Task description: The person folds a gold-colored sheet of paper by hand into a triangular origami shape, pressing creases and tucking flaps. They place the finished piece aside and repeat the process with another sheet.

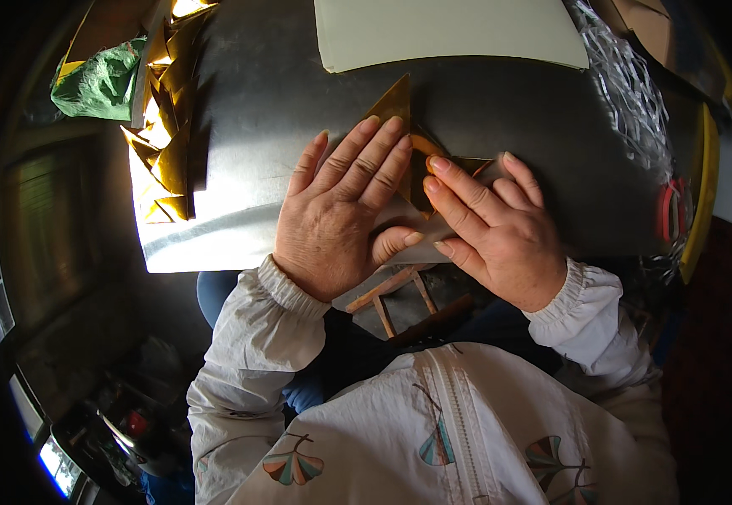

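Two hands, left hand (341, 215) and right hand (492, 231), press flat, ungrasping, on thin, easily creased gold paper (395, 105); best pinched at edges.

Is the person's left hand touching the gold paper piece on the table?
Touching. The head view shows the left hand pressed flat on the gold paper piece, fingers covering its lower part.
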A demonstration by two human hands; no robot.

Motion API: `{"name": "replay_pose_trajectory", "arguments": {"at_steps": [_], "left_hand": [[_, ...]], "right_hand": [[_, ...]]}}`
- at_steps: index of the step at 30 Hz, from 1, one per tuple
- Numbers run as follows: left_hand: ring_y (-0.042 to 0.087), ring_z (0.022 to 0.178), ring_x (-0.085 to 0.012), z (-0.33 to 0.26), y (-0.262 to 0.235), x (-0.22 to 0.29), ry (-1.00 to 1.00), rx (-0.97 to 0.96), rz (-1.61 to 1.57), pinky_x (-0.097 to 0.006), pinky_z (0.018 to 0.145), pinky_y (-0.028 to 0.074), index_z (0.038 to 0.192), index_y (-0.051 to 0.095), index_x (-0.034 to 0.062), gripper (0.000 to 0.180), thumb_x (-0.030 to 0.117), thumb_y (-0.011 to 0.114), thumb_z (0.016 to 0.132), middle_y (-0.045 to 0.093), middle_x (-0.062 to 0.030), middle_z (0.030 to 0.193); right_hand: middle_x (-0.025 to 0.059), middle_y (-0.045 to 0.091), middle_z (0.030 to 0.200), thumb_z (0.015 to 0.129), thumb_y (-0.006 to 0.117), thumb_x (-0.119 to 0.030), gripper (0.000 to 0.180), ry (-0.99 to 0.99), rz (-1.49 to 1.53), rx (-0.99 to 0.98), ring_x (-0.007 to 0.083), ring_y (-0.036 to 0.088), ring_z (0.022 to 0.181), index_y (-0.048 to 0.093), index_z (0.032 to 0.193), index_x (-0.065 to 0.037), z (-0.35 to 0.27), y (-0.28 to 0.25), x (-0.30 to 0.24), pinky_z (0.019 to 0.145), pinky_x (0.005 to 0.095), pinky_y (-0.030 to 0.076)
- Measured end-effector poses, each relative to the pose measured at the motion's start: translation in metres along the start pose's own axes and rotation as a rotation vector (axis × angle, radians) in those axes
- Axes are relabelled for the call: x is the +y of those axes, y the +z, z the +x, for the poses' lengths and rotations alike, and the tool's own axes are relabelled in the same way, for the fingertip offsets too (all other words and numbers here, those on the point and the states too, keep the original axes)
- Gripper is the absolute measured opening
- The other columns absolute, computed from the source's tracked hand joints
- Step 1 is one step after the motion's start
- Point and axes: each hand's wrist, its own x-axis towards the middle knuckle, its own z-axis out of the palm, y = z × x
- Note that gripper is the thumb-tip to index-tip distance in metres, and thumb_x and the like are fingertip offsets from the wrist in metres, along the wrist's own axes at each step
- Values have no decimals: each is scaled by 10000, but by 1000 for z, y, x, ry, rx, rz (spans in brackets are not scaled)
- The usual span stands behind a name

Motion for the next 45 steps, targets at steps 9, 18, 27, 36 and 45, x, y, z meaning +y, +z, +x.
{"name": "replay_pose_trajectory", "arguments": {"at_steps": [9,18,27,36,45], "left_hand": [[352,1430,-257,5,-5,-1,29,-12,22,-487,1148,259,1434,476,87,800,690,412,911,417,-85,1523],[363,1425,-245,20,-4,-5,2,24,98,-495,1158,222,1431,476,70,796,682,353,937,422,-92,1520],[410,1398,-250,28,1,4,-112,61,147,-513,1178,159,1415,501,64,859,734,329,905,477,-100,1477],[336,1441,-248,45,0,-15,78,-30,98,-530,1176,175,1461,439,91,948,802,302,849,422,-84,1519],[360,1428,-254,47,9,-8,4,88,127,-528,1173,189,1464,437,85,915,775,330,874,442,-83,1507]], "right_hand": [[121,402,1509,832,699,-370,610,79,-23,27,237,543,949,554,1381,-145,2,10,-19,1125,518,276],[150,360,1520,819,709,-434,572,106,5,31,252,554,918,606,1333,-205,1,15,-24,1132,527,268],[165,354,1526,790,730,-438,607,116,32,34,261,559,922,602,1324,-180,0,16,-24,1126,530,289],[152,348,1534,740,754,-420,621,143,84,60,278,572,943,622,1296,-179,0,18,-24,1115,553,290],[144,426,1473,778,727,-462,628,140,41,96,252,566,936,593,1314,-163,2,19,-26,1127,527,275]]}}
